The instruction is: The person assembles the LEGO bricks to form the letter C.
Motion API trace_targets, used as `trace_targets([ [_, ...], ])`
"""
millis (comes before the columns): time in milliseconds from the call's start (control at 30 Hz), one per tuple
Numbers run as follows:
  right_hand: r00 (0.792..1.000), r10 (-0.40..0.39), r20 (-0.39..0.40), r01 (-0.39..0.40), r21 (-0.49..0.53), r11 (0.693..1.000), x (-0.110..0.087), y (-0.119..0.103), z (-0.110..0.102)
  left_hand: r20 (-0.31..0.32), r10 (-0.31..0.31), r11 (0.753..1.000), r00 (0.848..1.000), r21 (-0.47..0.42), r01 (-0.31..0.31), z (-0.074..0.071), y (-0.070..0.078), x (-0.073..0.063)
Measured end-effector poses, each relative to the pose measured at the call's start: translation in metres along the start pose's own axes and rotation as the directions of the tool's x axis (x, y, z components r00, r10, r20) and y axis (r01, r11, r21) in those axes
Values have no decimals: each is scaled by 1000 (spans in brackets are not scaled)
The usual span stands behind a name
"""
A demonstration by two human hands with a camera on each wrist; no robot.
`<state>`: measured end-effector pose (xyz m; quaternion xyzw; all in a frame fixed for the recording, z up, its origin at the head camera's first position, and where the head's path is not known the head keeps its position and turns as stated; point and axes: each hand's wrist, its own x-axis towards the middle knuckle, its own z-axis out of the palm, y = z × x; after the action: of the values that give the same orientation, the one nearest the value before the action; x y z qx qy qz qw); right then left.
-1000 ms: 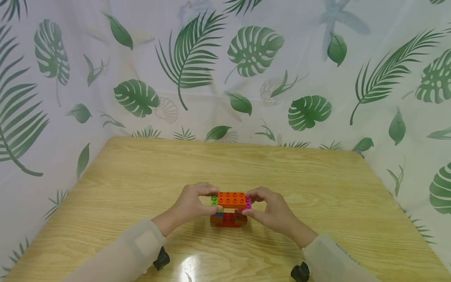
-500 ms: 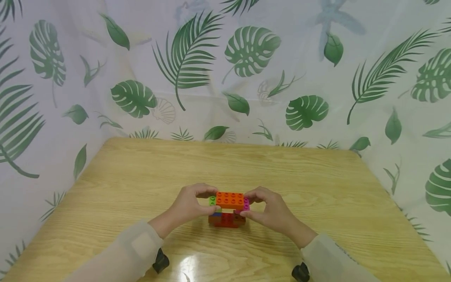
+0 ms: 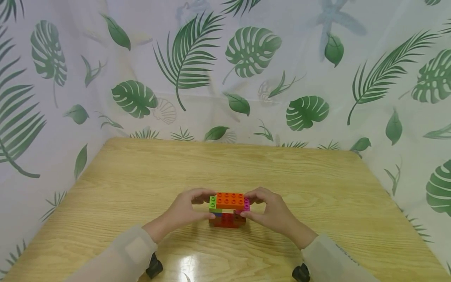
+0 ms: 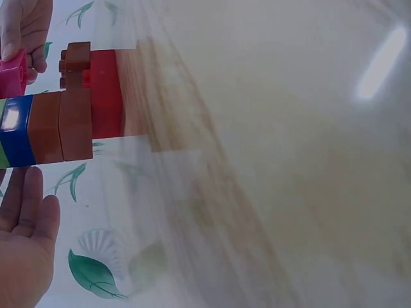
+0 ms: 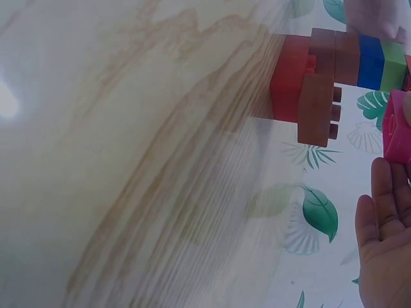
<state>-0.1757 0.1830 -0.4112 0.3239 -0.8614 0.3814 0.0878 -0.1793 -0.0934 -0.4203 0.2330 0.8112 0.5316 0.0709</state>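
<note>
A stack of toy building bricks stands mid-table. Its base is a red brick (image 5: pixel 290 80), with two brown bricks (image 4: pixel 61 126), a blue brick (image 4: pixel 17 130) and a green brick (image 3: pixel 212 201) rising on the left. A lone brown brick (image 5: pixel 314 110) sits at the right of the base. On top lies an orange brick (image 3: pixel 230 200). My right hand (image 3: pixel 271 209) pinches a pink brick (image 5: pixel 398 128) at the right end; a gap separates it from the brown brick below. My left hand (image 3: pixel 183 209) has loosened fingers around the green side, thumb close to the blue brick; contact is unclear.
The wood-grain table (image 3: pixel 141 172) extends around the stack. A white leaf-print cloth (image 3: pixel 211 117) rises behind and at both sides. Glare marks the tabletop near the front. Black wrist cameras (image 3: pixel 155 266) hang below both sleeves.
My left hand has loosened from the upper left of the stack and shifted slightly left and down, uncovering more of the green brick. The right hand keeps its hold; the bricks look unmoved.
</note>
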Motion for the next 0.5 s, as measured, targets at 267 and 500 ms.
trace_targets([
  [267,1000,2,5,-2,-4,1000,-1,1,0,47,-34,999,998,19,33,0,-8,-4],
  [500,1000,-3,7,3,9,1000,-1,0,-1,48,-42,999,998,30,41,2,-11,-5],
])
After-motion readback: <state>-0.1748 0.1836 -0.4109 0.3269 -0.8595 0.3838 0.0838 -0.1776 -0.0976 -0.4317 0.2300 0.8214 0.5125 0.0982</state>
